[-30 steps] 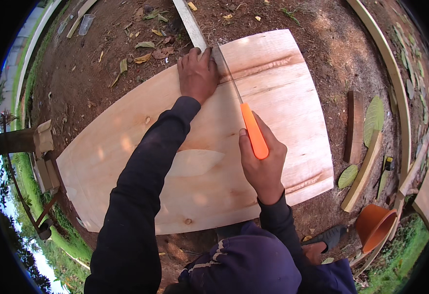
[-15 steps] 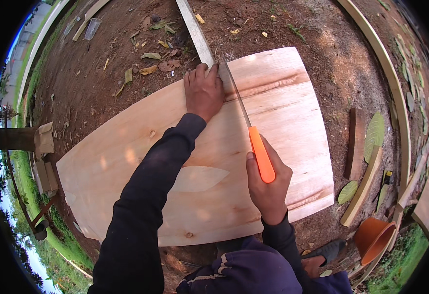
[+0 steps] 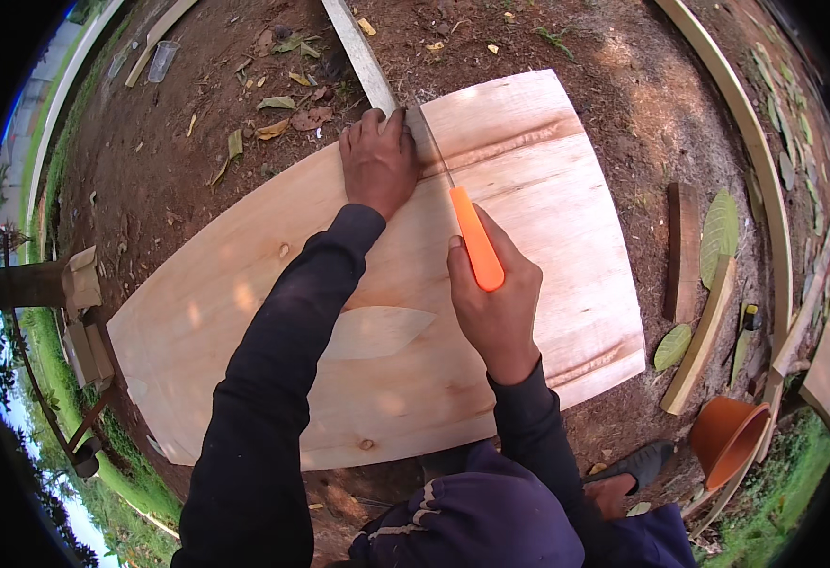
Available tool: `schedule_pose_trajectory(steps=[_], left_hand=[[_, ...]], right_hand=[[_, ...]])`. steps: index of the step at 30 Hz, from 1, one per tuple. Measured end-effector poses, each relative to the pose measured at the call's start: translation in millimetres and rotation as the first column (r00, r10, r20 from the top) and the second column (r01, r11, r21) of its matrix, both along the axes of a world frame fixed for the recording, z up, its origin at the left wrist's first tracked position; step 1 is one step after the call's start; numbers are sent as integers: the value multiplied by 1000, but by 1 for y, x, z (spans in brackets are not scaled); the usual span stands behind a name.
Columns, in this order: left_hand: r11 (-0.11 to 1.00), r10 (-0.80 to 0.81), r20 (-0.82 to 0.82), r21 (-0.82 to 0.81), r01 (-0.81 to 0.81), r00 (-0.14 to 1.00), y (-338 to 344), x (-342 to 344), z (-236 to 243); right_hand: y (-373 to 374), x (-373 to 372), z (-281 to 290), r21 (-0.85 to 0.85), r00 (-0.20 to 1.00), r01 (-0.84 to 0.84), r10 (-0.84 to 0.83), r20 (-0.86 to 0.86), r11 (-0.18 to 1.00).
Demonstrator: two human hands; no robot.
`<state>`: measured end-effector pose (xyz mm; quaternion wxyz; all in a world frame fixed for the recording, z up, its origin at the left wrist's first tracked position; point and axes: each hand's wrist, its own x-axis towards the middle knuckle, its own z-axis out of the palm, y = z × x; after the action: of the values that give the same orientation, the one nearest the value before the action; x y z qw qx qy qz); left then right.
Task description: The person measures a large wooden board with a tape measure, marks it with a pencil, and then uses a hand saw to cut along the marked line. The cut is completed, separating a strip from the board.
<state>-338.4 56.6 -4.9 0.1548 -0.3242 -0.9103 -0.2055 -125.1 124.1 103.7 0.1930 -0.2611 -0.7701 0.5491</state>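
My right hand (image 3: 500, 298) grips a handsaw by its orange handle (image 3: 476, 241). The narrow saw blade (image 3: 437, 147) points away from me toward the far edge of a pale plywood sheet (image 3: 547, 237). Just left of the blade, my left hand (image 3: 380, 163) is closed over the near end of a long wooden strip (image 3: 363, 57) at that far edge. The strip runs on past the sheet over the soil. Fingers hide where the strip meets the plywood. A leaf-shaped lighter patch shows in the middle of the sheet.
Bare soil with dry leaves surrounds the sheet. At the right lie a dark wood block (image 3: 682, 251), a pale wood piece (image 3: 701, 336) and a long curved-looking batten (image 3: 751, 133). An orange-brown pot (image 3: 727, 440) is near a foot (image 3: 623, 478). A clear plastic cup (image 3: 162, 60) lies far left.
My right hand has pushed the saw forward, away from me, and slightly left. My left hand keeps its hold on the strip. The whole view has shifted a little.
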Motion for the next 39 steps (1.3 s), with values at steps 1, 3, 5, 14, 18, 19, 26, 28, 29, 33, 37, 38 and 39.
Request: schedule_pose_trajectory(steps=[1,3,5,14,18,19,26,28,29,33,37,38,39], left_hand=[[1000,-4,6,-4,4,1000,-1,1,-1],[1000,-6,-1,-23,6,1000,0,2,-1],[999,20,-5,-32,-20,1000,-6,0,-4],[1000,15,-5,-21,-15,1000,-2,1,-1],[1000,0,-41,-24,-1,999,0,-1,-3],[1000,9,-52,-28,-11,999,-5,-3,-6],[1000,10,-44,-20,-11,999,-6,0,-8],[999,17,-23,-32,-17,1000,-4,1,-4],[1000,6,-25,-22,-7,1000,3,-1,0],[999,8,-8,-50,-9,1000,-2,0,-4],[999,20,10,-27,-19,1000,-8,3,-5],[1000,17,-23,-15,-17,1000,-6,3,-3],[1000,14,-55,-4,-15,998,-3,1,-2]], right_hand=[[2,-3,0,-6,1000,8,-8,-13,1000],[3,-2,1,-17,999,26,-27,-40,1000],[-11,45,3,-18,999,25,-26,-35,1000],[-4,24,-9,-15,997,13,-14,-71,1000],[6,6,3,-11,999,-30,30,-19,999],[-3,25,0,-5,999,-12,12,-44,1000],[-18,102,12,-51,1000,7,-6,16,999],[-7,47,-5,-20,997,33,-34,-74,999],[3,18,-9,-3,998,19,-19,-66,1000],[5,8,-8,-17,998,-1,0,-56,1000],[-17,112,15,-69,998,-28,32,62,997],[-19,116,22,-68,996,-16,22,81,998],[-19,117,25,-66,995,-5,11,100,998]])
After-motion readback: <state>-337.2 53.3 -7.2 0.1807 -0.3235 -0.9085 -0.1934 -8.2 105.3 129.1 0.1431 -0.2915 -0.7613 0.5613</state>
